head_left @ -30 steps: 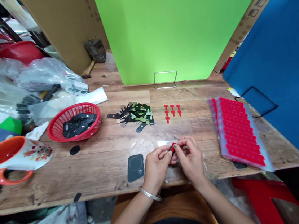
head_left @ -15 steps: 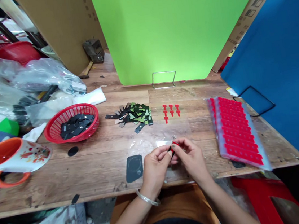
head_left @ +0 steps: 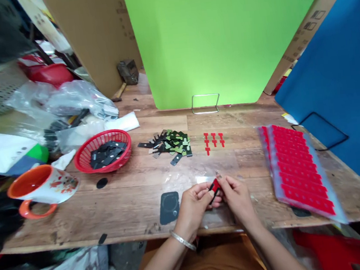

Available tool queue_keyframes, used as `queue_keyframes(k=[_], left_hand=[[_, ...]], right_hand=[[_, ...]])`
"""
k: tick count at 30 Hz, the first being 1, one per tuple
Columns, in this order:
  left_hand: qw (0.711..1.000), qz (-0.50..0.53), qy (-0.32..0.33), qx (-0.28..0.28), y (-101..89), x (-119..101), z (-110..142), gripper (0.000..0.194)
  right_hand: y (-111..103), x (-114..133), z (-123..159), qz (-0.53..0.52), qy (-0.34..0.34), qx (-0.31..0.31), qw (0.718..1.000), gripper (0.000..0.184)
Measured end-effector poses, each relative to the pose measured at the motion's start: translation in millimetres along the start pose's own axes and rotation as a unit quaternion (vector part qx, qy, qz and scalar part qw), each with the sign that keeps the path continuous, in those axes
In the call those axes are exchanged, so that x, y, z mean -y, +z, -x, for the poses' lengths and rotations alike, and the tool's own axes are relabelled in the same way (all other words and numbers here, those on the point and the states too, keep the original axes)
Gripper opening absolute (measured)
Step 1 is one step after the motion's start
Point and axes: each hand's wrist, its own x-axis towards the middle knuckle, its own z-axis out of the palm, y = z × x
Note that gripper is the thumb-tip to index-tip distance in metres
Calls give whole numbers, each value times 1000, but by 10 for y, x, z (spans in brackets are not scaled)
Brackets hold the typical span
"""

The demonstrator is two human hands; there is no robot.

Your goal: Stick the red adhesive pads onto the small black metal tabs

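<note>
Presently the left hand (head_left: 193, 205) pinches one black-and-red piece (head_left: 215, 186) above the table's near edge; the right hand (head_left: 239, 197) bunches beside it, its grip unclear. Beyond lie seven red tabs (head_left: 213, 136), one uncountable heap (head_left: 176, 142), one basket (head_left: 118, 164), one mug (head_left: 42, 185), and at least two red sheets (head_left: 297, 168). The wooden table (head_left: 124, 216) is scuffed; one green board (head_left: 203, 35) and one blue board (head_left: 337, 54) stand behind.

More of the red-and-black piece (head_left: 215, 186) shows now than before.
</note>
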Motion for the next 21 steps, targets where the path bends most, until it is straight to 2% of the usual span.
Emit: queue_keyframes(k=[2, 4, 8, 10, 11, 13, 15, 16, 18, 21], left_hand=[[1000, -13, 20, -6, -119, -75, -34, 37], [995, -36, 78, -49, -319, -244, -88, 39], [952, -97, 234, -172, -944, -817, -198, 43], [900, -159, 323, -247, -1294, -1123, -232, 44], [863, -208, 360, -288, -1449, -1255, -241, 41], [780, -331, 390, -361, -1674, -1447, -250, 37], [708, -428, 394, -401, -1749, -1515, -262, 35], [689, -460, 393, -399, -1728, -1498, -276, 34], [691, -508, 381, -345, -1592, -1376, -330, 27], [731, -559, 327, -216, -1283, -1080, -484, 14]], right_hand=[[-11, -62, -18, 28, -10, -12, 999, 40], [-19, -126, -39, 41, -13, -18, 999, 40], [-24, -218, -51, 47, -11, -6, 999, 41], [-20, -242, -36, 55, -19, -4, 998, 40], [-17, -249, -28, 61, -25, -3, 998, 39], [-9, -257, -12, 72, -39, 1, 997, 37], [-1, -256, -5, 81, -50, 6, 995, 35], [3, -255, -5, 84, -55, 8, 995, 35], [7, -252, -9, 91, -64, 10, 994, 34], [8, -254, -16, 97, -68, 13, 993, 35]])
